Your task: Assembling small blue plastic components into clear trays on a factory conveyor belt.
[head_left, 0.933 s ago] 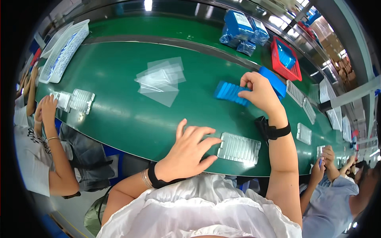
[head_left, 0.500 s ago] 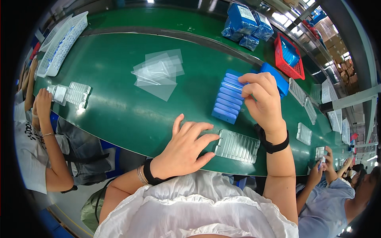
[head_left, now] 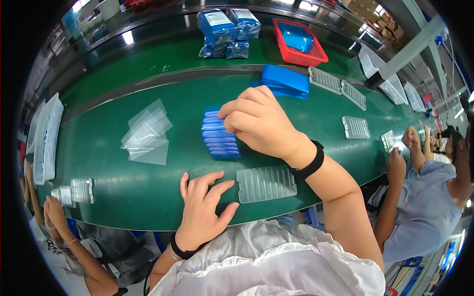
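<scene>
My right hand is bent over a blue tray with a row of rounded blue sticks. Its thumb and fingertips are pinched together at the right side of the upper sticks; what they grip is hidden. My left hand lies low over the green table with its fingers spread, holding nothing. Right of its fingertips, a clear ribbed plastic tray rests near the front edge, partly below my right wrist.
Clear plastic sheets lie fanned out at left. Behind my right hand are stacked blue pieces, wrapped blue packs and a red basket. More clear trays lie to the right. White baskets stand far left. People work on both sides.
The whole view has swung, so the table things appear further left. My right hand remains at the blue sticks, its fingers slightly more curled. My left hand stays spread beside the clear tray.
</scene>
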The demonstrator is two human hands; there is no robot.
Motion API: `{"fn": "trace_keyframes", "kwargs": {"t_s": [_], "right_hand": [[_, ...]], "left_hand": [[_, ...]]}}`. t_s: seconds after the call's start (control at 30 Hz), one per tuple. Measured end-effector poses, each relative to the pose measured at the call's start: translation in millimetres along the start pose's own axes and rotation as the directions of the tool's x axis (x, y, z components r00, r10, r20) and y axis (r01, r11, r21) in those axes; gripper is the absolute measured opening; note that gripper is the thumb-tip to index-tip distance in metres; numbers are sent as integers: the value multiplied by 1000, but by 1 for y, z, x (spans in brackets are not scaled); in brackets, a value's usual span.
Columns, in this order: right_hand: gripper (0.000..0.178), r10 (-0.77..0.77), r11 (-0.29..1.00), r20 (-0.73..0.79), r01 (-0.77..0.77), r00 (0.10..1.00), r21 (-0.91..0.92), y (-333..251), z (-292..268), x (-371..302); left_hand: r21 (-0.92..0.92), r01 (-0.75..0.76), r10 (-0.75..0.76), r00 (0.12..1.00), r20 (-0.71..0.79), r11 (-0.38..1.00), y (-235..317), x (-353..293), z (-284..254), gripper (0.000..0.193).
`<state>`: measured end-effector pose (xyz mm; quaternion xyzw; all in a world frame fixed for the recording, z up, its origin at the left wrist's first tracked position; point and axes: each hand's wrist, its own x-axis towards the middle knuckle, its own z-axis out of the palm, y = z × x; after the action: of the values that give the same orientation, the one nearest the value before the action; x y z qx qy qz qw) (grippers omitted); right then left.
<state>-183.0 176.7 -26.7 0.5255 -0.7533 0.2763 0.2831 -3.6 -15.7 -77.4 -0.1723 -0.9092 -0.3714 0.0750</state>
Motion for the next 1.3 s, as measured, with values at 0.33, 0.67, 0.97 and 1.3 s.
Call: {"fn": "trace_keyframes", "kwargs": {"t_s": [0.33, 0.67, 0.97, 1.3], "right_hand": [[9, -164, 986, -54, 164, 985, -1, -33, 3, -3], [11, -224, 972, -51, 227, 973, 66, -40, 6, -6], [23, -171, 976, 1, 169, 985, 135, -44, 11, 2], [35, -179, 983, 122, 173, 976, 63, -68, 5, 9]], "left_hand": [[-654, -72, -306, 841, -446, 753, -19, -12, 15, 53], [-725, 27, -401, 847, -349, 688, -7, -16, 13, 49], [-780, -39, -422, 823, -380, 625, -7, -16, 14, 49], [-667, -151, -253, 847, -467, 729, -16, -15, 14, 48]]}}
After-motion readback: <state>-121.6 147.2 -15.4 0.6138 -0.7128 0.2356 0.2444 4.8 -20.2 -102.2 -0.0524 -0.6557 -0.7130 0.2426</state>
